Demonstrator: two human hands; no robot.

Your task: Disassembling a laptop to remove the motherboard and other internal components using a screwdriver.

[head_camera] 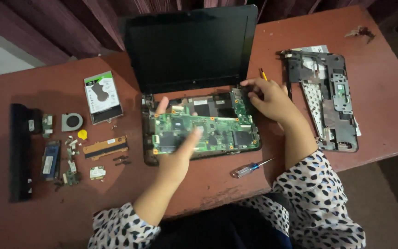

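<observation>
A small black laptop (190,46) stands opened up on a reddish-brown table (383,106), its screen dark and its base without a cover. A green motherboard (217,129) lies in the base. My left hand (178,147) grips the board's left part, thumb up behind it and fingers across its top. My right hand (268,99) rests at the base's back right corner, fingers bent on the edge by the hinge. A yellow-tipped tool (263,74) pokes out behind that hand; whether the hand holds it is hidden.
A clear-handled screwdriver (249,168) lies near the front edge. The removed keyboard frame (328,99) lies at right. At left lie a hard drive (102,97), a fan (72,121), a black battery (19,152), a memory module (50,160), a tan strip (105,147) and small boards and screws.
</observation>
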